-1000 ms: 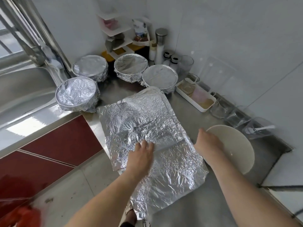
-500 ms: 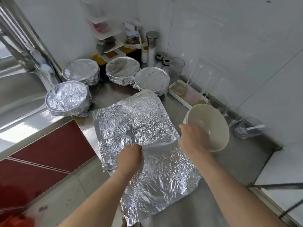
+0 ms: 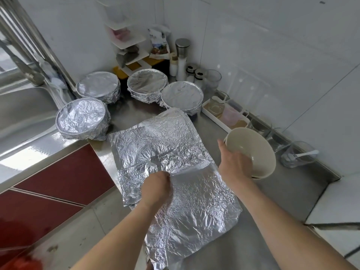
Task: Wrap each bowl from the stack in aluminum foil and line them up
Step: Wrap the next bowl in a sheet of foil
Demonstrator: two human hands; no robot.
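A crinkled sheet of aluminum foil (image 3: 175, 172) lies flat on the steel counter (image 3: 276, 191), its near end hanging over the edge. My left hand (image 3: 156, 187) rests on the foil's middle with fingers curled, pinching a fold there. My right hand (image 3: 233, 164) grips a cream bowl (image 3: 253, 151) by its rim, holding it tilted in the air just right of the foil. Several foil-wrapped bowls stand behind: one front left (image 3: 81, 118), one back left (image 3: 98, 87), one middle (image 3: 147, 80), one right (image 3: 182, 95).
A white tray (image 3: 214, 118) with glass jars sits along the right wall, with more glasses and a spoon further right. Bottles, shakers and a small corner shelf (image 3: 126, 47) fill the back corner. A sink (image 3: 21, 114) lies left; the counter edge drops to red cabinets.
My right hand lifted the cream bowl off the counter and carried it left toward the foil, tilting it. My left hand stayed on the foil, fingers curling in.
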